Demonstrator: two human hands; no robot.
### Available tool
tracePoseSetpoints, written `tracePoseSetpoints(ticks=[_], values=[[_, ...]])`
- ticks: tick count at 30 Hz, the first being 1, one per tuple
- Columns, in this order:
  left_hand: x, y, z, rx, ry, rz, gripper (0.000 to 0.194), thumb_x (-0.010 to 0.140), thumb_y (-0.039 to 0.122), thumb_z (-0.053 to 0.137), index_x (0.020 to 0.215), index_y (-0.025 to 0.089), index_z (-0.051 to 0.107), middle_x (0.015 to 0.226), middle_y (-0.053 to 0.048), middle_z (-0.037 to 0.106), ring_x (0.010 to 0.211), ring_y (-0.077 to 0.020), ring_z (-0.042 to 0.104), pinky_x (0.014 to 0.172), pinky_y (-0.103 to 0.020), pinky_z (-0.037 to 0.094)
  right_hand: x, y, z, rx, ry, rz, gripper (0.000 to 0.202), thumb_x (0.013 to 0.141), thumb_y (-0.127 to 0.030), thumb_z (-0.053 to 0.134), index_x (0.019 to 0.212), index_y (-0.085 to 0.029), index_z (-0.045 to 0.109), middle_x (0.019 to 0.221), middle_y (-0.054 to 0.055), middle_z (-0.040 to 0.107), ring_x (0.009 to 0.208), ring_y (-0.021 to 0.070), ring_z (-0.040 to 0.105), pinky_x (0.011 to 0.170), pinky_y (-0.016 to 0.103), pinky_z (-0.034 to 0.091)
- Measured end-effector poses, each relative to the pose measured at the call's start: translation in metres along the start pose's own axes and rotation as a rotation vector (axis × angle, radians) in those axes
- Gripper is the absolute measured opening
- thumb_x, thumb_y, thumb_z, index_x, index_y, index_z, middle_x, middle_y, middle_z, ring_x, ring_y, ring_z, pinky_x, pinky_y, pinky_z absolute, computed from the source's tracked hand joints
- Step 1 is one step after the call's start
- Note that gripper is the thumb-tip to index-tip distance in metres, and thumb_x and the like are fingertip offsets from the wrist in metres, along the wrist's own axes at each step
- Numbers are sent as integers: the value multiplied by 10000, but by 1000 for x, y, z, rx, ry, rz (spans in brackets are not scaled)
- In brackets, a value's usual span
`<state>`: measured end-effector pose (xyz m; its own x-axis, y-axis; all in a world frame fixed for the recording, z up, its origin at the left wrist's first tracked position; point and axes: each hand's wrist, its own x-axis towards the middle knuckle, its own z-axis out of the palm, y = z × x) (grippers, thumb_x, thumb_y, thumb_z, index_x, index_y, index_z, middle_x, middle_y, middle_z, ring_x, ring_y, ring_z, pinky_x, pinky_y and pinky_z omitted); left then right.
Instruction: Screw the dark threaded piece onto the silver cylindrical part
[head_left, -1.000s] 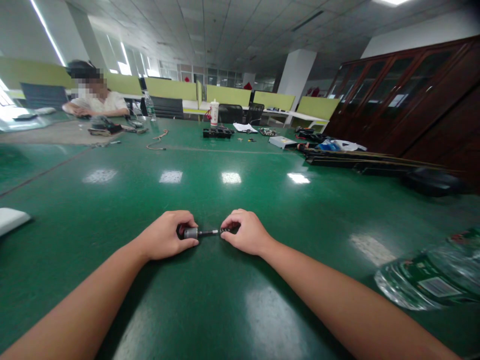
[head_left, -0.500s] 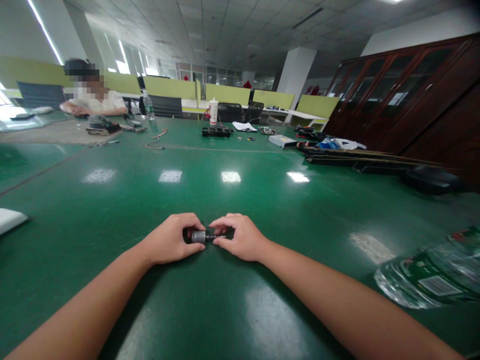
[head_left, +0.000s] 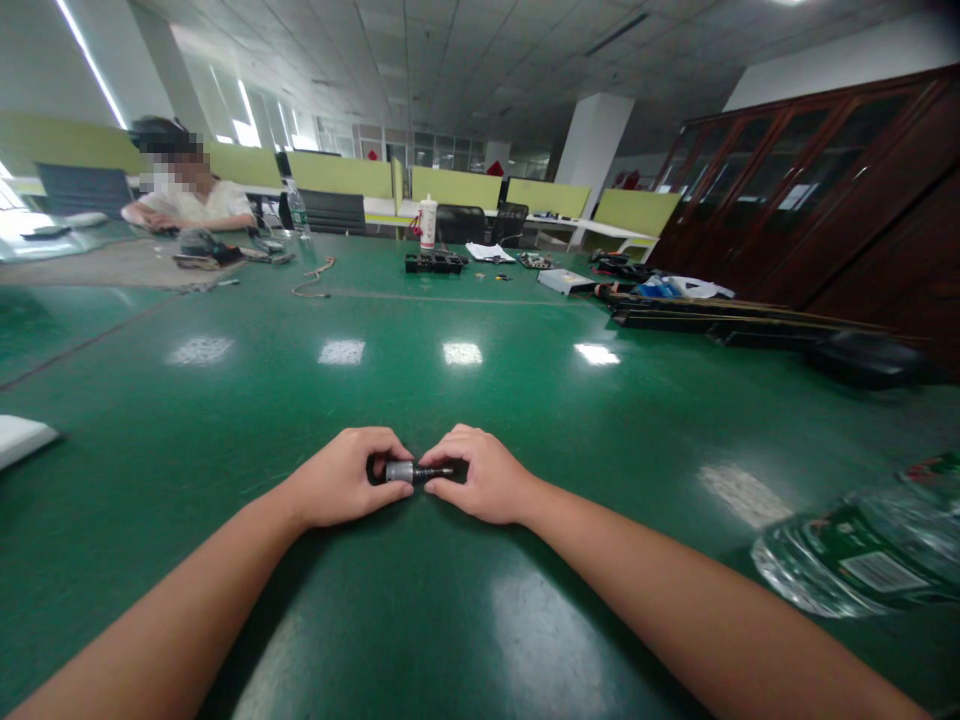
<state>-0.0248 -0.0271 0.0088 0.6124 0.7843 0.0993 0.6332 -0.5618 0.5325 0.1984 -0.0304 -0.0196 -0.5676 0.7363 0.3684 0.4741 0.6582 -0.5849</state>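
A small grey metal cylinder (head_left: 400, 471) with a thin, dark, ribbed shaft (head_left: 437, 471) lies level between my hands, just above or on the green table (head_left: 465, 400); I cannot tell which. My left hand (head_left: 351, 478) is closed round the cylinder, thumb below and fingers above. From the other side, my right hand (head_left: 480, 474) pinches the shaft close to where it meets the cylinder. A bright narrow tip of the shaft points into the right palm. Part of the cylinder's far left end is hidden inside the left hand.
A large plastic water bottle (head_left: 855, 550) lies by my right forearm. The corner of a white object (head_left: 22, 440) shows at the left edge. Farther off are a black part (head_left: 435, 263), a white cup (head_left: 427, 222), a cord (head_left: 311, 280), long dark strips (head_left: 697, 315) and a seated person (head_left: 195, 205).
My right hand's fingers have come down and closed nearer the cylinder, the gap between the two hands narrowing slightly. The left hand and the cylinder have barely moved.
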Motion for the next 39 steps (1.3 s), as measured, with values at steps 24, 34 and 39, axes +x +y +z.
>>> tracePoseSetpoints(ticks=[24,34,39], values=[[1,3,1,33,-14,42,206,792,342,657,889,162,682,762,-22,627,664,-157,553,611,-248,397,1,2,1,-25,-21,7,126,773,-223,743,898,-209,740,837,21,727,819,170,599,771,302,441],[1,1,0,29,-17,29,192,778,326,668,876,163,689,760,-21,626,663,-160,552,616,-258,393,1,1,0,-23,-24,16,121,768,-214,742,889,-207,739,822,22,720,810,171,595,767,300,443],[0,0,0,29,-24,20,193,784,323,665,890,163,688,774,-23,627,675,-165,556,628,-264,394,1,2,0,-9,-14,9,119,761,-202,739,880,-193,741,809,27,710,797,167,593,755,292,447]])
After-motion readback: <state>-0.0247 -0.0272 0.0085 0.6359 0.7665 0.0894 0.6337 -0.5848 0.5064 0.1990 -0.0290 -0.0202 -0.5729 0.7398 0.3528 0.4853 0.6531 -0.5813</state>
